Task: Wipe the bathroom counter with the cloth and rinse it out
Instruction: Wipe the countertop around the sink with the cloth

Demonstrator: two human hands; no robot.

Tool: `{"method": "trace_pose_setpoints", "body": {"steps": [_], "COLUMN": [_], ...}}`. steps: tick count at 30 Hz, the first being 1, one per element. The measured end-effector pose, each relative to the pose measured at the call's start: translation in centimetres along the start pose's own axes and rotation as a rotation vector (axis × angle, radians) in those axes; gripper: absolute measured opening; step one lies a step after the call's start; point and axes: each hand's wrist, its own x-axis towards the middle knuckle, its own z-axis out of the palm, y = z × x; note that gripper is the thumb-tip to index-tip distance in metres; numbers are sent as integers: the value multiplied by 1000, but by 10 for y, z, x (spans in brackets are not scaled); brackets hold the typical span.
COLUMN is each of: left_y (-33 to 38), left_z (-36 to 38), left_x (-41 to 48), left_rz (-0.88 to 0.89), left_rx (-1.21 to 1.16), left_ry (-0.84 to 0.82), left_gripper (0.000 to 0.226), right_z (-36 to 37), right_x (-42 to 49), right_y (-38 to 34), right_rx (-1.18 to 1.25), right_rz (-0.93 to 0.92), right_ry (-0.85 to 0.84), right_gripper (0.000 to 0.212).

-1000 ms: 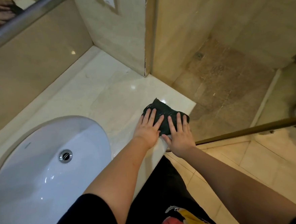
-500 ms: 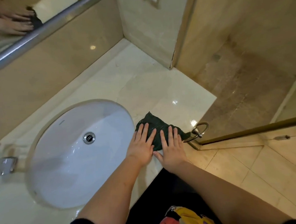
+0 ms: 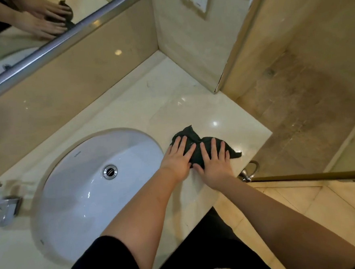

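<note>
A dark green cloth (image 3: 194, 138) lies crumpled on the pale marble counter (image 3: 149, 102), just right of the white oval sink (image 3: 88, 195). My left hand (image 3: 177, 158) presses flat on the cloth's left part, fingers spread. Beside it, my right hand (image 3: 213, 163) presses on the cloth's right part, also flat with fingers spread. Both palms cover the near half of the cloth; its far edge and right corner stick out.
A chrome faucet (image 3: 0, 203) sits at the left edge. A mirror with a metal rail (image 3: 61, 41) runs along the back wall. A glass shower partition (image 3: 241, 37) bounds the counter's right end, with a towel ring (image 3: 249, 171) below the counter's corner.
Both hands have slid the cloth leftward along the counter's front, from its right end to close beside the sink. The view has shifted left, bringing in the faucet.
</note>
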Motion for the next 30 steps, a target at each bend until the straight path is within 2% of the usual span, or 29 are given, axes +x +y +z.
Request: {"method": "trace_pose_setpoints", "body": {"steps": [8, 16, 23, 30], "left_y": [3, 49, 41, 16], "left_z": [-47, -39, -9, 41], "left_x": [70, 70, 24, -59], "left_rz": [-41, 65, 131, 134], "left_rx": [-3, 19, 48, 22], "left_ry": [-13, 25, 40, 25], "left_gripper": [60, 56, 55, 54], "right_z": [-53, -36, -2, 54], "right_x": [77, 57, 7, -60], "right_y": [54, 99, 70, 6], "right_rx": [-54, -19, -37, 7], "right_rz": [-78, 1, 52, 79], "right_ry": [-12, 81, 104, 125], "right_gripper": [69, 67, 69, 72]}}
